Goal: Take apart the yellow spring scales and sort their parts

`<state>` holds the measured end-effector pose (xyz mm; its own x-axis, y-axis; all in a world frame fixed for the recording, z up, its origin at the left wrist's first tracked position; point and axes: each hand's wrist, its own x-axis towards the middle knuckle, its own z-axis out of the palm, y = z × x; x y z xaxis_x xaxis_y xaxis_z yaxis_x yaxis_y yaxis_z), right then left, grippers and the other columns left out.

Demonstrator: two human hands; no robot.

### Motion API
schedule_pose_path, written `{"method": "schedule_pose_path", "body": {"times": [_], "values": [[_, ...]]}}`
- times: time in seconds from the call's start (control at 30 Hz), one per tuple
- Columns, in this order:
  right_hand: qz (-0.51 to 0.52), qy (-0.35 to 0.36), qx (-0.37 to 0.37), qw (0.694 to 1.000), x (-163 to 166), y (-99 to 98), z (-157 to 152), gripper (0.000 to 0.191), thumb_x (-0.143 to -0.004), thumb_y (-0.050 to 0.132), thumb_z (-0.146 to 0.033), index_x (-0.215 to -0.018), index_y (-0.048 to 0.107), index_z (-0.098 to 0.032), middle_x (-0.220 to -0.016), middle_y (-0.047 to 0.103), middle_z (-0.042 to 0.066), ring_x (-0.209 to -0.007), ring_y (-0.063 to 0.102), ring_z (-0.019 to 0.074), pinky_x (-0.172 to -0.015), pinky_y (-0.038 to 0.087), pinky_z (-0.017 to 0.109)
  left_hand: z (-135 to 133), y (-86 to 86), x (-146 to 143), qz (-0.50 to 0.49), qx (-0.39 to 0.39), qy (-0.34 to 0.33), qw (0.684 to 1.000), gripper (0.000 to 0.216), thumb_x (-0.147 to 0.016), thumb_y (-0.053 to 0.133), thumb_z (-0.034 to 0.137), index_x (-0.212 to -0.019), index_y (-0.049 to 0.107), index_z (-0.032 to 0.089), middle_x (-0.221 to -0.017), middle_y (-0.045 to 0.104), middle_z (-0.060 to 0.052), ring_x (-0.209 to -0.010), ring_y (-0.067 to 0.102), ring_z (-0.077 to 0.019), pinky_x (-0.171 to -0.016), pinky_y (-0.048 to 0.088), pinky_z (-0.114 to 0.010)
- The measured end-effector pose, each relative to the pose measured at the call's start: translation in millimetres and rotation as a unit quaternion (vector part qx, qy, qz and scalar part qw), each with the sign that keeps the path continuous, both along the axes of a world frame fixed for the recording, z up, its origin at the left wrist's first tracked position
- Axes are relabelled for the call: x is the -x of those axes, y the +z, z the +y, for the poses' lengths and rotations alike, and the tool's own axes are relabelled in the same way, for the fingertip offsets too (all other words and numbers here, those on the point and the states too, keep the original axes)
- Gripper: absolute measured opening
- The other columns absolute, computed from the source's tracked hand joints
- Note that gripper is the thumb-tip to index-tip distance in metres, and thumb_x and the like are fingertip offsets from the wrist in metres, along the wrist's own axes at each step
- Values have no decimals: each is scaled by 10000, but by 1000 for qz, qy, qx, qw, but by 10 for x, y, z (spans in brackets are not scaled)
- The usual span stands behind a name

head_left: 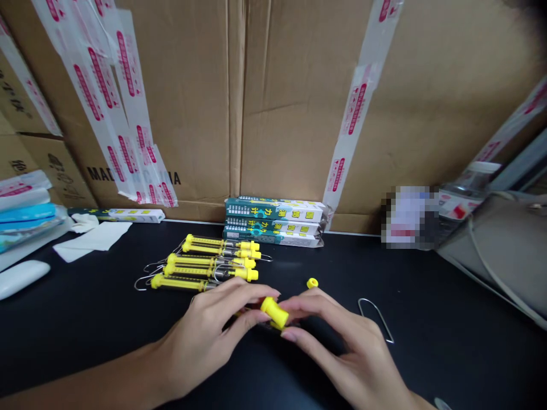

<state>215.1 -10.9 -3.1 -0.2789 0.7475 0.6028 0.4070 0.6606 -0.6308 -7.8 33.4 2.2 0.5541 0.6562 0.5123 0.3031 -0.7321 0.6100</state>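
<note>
My left hand (222, 322) pinches a yellow plastic end piece (274, 312) between thumb and fingers. From the other side, the thumb and fingertips of my right hand (342, 341) close on the same piece. Whether a longer body extends from it behind my fingers, I cannot tell. Just beyond my left hand lie several yellow spring scales (192, 261) with metal hooks, side by side. A small yellow ring-shaped cap (312, 282) rests past my right fingers. To the right of that hand lies a bent metal wire hook (376, 319).
Printed spring-scale boxes (273, 222) are stacked against large taped cartons (299, 102) at the back. White paper (94, 239), a blue packet (28, 219) and a white rounded object (23, 279) lie left. A plastic bottle (461, 199) and a grey bag (504, 245) stand right.
</note>
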Motion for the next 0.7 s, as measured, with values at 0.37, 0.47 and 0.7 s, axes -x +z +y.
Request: {"method": "schedule_pose_path", "body": {"times": [0.37, 0.47, 0.7], "values": [[19, 19, -44, 999, 24, 50, -26, 320, -891, 680, -33, -1156, 633, -205, -971, 731, -4, -847, 703, 104, -808, 555, 135, 4, 17, -22, 45, -40, -2, 998, 173, -1010, 567, 190, -1151, 617, 277, -1089, 732, 88, -1027, 655, -63, -964, 422, -96], [8, 24, -39, 999, 15, 57, -32, 322, -898, 673, -34, -1171, 630, -200, -979, 727, 7, -868, 695, 110, -822, 551, 145, 6, 26, -30, 46, -60, -5, 997, 125, -1019, 559, 254, -1128, 622, 261, -1066, 738, 81, -1007, 658, -72, -958, 432, -112], [-43, 14, -30, 999, 33, 84, -8, 227, -908, 710, -155, -1119, 666, -225, -1029, 701, 25, -943, 689, 138, -877, 546, 186, 19, -26, -14, 27, -88, -11, 996, 171, -1000, 594, 307, -1153, 621, 235, -1048, 728, 47, -1020, 655, -87, -971, 439, -135]]}}
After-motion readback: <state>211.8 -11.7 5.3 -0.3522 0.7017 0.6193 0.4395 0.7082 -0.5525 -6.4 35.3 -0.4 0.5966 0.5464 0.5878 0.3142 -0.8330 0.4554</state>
